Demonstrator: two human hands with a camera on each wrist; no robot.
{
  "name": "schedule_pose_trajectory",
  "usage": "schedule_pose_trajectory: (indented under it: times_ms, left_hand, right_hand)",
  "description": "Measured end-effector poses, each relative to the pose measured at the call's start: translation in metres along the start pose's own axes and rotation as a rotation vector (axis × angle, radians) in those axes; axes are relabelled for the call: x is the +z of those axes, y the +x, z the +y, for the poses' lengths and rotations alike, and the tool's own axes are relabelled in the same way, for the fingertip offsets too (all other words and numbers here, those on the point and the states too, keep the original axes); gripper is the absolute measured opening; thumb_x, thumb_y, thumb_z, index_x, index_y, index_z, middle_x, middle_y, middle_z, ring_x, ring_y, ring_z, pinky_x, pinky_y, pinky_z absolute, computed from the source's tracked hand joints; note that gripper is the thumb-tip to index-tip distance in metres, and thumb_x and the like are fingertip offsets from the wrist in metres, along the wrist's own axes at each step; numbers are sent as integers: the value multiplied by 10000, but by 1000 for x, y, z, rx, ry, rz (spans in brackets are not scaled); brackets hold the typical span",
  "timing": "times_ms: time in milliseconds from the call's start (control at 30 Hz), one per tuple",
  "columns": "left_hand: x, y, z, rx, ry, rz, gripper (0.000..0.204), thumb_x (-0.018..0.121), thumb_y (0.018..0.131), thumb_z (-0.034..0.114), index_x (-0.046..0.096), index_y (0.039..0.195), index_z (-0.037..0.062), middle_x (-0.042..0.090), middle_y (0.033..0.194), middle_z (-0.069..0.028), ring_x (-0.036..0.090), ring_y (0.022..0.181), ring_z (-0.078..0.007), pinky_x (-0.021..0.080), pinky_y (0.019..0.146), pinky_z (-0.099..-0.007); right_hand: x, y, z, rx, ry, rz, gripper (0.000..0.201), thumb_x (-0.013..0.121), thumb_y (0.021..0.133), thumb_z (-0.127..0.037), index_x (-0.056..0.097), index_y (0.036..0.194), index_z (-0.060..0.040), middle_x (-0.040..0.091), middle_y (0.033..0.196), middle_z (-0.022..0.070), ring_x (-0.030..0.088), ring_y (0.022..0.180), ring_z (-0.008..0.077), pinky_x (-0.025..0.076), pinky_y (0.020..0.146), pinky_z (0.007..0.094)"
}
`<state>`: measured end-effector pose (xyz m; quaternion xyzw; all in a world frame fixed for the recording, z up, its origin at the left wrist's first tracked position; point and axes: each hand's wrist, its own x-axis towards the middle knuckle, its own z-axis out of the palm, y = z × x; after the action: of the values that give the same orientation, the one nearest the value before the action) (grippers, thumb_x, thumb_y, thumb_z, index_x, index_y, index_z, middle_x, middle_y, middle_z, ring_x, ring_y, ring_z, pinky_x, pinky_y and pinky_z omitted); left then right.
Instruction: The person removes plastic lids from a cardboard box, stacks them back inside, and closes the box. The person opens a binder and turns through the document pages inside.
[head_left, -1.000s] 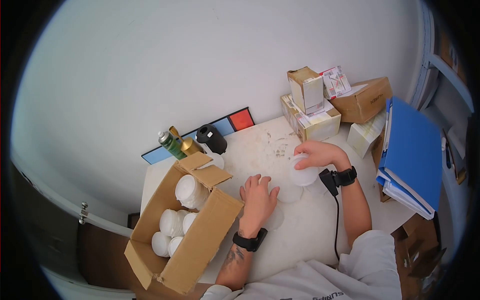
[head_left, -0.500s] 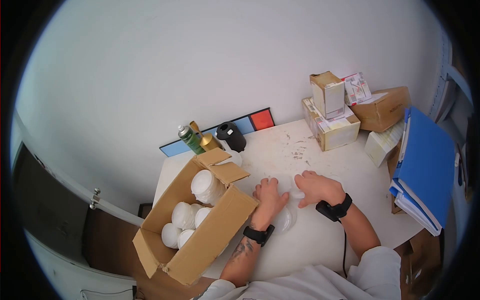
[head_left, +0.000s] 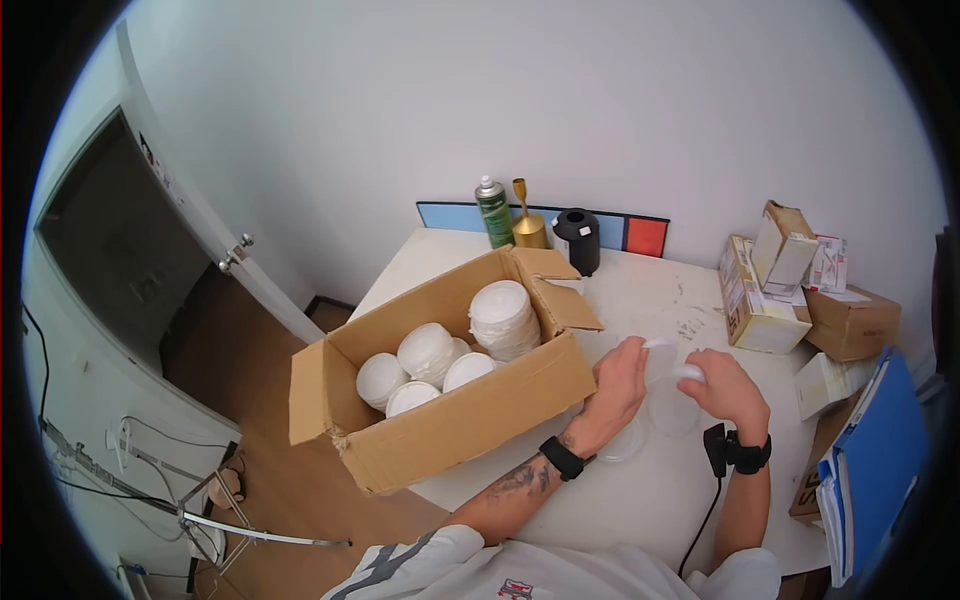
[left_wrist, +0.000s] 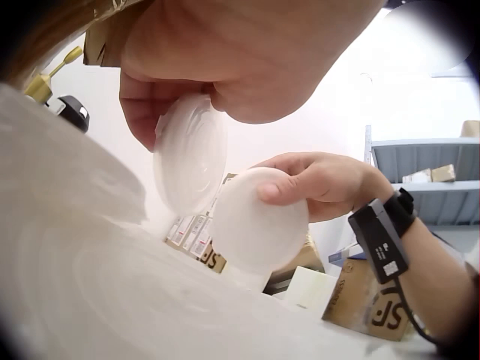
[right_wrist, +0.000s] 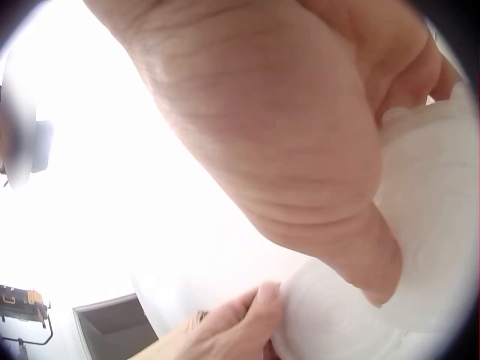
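My left hand (head_left: 614,395) pinches a translucent round lid (left_wrist: 191,161) by its edge, tilted nearly upright in the left wrist view. Close to its right, my right hand (head_left: 735,390) grips a second whitish round lid (left_wrist: 259,225), thumb pressed on its flat face. The two lids face each other with a small gap, and they overlap in the left wrist view. Below the hands, a clear round piece (head_left: 674,412) and another clear disc (head_left: 624,443) lie on the white table (head_left: 560,500). Fingers of the left hand behind its lid are partly hidden.
Left of my hands stands an open cardboard box (head_left: 470,430) with several stacks of white round lids (head_left: 500,305). Behind it are a green spray can (head_left: 494,212), a gold candlestick (head_left: 529,225) and a black container (head_left: 577,242). Small boxes (head_left: 765,300) and a blue binder (head_left: 880,460) stand right.
The head view has turned left. My right hand, holding a lid at first, came over beside the left hand. My left hand, earlier palm down on the table, now holds a lid too.
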<state>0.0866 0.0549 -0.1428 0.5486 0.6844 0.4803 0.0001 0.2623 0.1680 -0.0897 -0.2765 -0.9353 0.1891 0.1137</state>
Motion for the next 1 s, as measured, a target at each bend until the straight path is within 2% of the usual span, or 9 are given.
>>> schedule_pose_trajectory:
  times_ms: [133,233,367,433,567,633,767,867,1000]
  left_hand:
    - [10,-1,-2,-346,-473,-96,309,404,1118,307,557,1192,49,683,1001,-153,705,949,-279,575,666,-448]
    - [5,4,28,-637,-1119,-162,420,315,1133,408,508,1292,71,627,1200,-92,683,1062,-218,646,768,-384]
    - [-4,4,57,-530,-1190,-212,428,301,1129,428,433,1376,104,561,1316,-96,663,1127,-250,655,772,-413]
    - [0,1,52,-531,-1212,-194,448,297,1127,444,416,1401,110,560,1309,-94,652,1138,-240,652,766,-404]
    - [-25,-1,57,-526,-1230,-163,447,346,1125,415,377,1455,115,553,1282,-95,626,1131,-222,646,767,-406]
    - [-50,-8,67,-487,-1025,-193,436,468,1105,307,356,1468,94,556,1253,-124,600,1118,-229,595,828,-379]
    - [-153,-25,88,123,-194,-36,564,652,997,157,407,1491,39,569,1228,-179,587,1053,-236,474,885,-326]
    - [-266,-16,89,-184,-199,165,577,667,965,36,403,1478,31,610,1212,-121,644,1117,-203,555,902,-317]
    - [-373,35,47,-540,242,7,500,648,985,79,423,1425,6,638,1145,-118,698,971,-198,629,740,-317]
  right_hand:
    - [-50,-13,15,160,749,-24,270,697,964,-243,660,1064,5,684,1000,90,597,918,108,505,784,293]
    - [-46,-15,13,66,943,47,257,670,983,-218,622,1131,-14,668,1047,61,583,937,110,509,818,303]
    - [-12,8,3,121,761,154,290,638,992,-185,589,1221,-15,649,1119,82,588,1003,133,505,888,307]
    - [1,17,-8,67,928,444,336,614,983,-148,584,1290,-14,639,1166,112,587,1072,157,493,949,315]
    - [-10,7,-54,3,876,394,442,603,963,-111,535,1389,-15,626,1204,128,582,1121,182,490,962,319]
    - [-12,7,-47,-81,644,278,530,615,944,-93,479,1450,-10,632,1207,128,600,1093,199,487,968,323]
    - [-32,-16,-58,-228,1186,-107,666,731,879,-189,472,1455,20,648,1187,126,657,1024,214,547,881,339]
    - [-29,-11,-47,-58,888,-236,782,808,820,-317,483,1449,15,660,1133,164,678,991,259,566,816,349]
    - [26,5,-17,2,159,-398,758,830,781,-344,536,1381,13,661,1147,260,660,1052,394,541,896,421]
